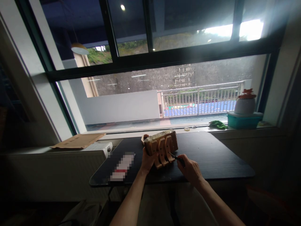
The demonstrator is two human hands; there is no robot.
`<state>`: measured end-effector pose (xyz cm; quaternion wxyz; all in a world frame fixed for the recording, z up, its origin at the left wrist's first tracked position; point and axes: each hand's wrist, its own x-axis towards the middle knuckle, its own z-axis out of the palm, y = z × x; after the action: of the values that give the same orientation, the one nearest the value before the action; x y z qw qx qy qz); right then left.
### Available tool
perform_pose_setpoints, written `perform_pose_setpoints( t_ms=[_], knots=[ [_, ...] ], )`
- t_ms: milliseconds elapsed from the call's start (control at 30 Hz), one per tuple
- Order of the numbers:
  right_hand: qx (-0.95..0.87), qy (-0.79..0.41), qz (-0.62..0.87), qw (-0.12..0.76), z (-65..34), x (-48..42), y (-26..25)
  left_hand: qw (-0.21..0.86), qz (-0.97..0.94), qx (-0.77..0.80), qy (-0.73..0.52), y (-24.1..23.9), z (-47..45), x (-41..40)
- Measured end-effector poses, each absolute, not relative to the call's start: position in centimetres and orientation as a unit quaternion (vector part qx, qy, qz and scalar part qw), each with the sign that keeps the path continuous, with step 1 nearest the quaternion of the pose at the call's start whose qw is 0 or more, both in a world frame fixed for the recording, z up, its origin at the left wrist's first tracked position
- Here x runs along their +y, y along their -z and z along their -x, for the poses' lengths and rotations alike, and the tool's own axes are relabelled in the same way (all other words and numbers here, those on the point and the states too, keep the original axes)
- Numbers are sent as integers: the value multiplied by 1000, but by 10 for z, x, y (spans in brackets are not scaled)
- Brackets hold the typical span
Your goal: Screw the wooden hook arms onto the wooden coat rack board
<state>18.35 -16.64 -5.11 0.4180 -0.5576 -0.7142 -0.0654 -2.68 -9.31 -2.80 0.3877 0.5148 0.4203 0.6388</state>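
My left hand (147, 161) grips the left end of a light wooden block with several hook-like pegs (161, 145), wrapped in clear film and tilted up off the black table (211, 153). My right hand (190, 169) is closed around a small dark tool (175, 156), a thin blade or pen-like tip. The tip points at the pegs on the block's front and touches or nearly touches them. Both forearms reach in from the bottom of the view.
A blurred white and red flat item (122, 166) lies on the table's left. A white device (97, 147) and a cardboard envelope (78, 140) sit on the left ledge. On the windowsill stand a teal box (243, 121) with a white pot, and green cloth (218, 125).
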Motion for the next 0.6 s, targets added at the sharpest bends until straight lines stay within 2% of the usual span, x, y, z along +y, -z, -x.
perform_pose_setpoints(
  t_ms=[600],
  knots=[
    [-710, 74, 552, 432, -184, -166, 55, 391, -512, 429, -633, 24, 27, -97]
  ],
)
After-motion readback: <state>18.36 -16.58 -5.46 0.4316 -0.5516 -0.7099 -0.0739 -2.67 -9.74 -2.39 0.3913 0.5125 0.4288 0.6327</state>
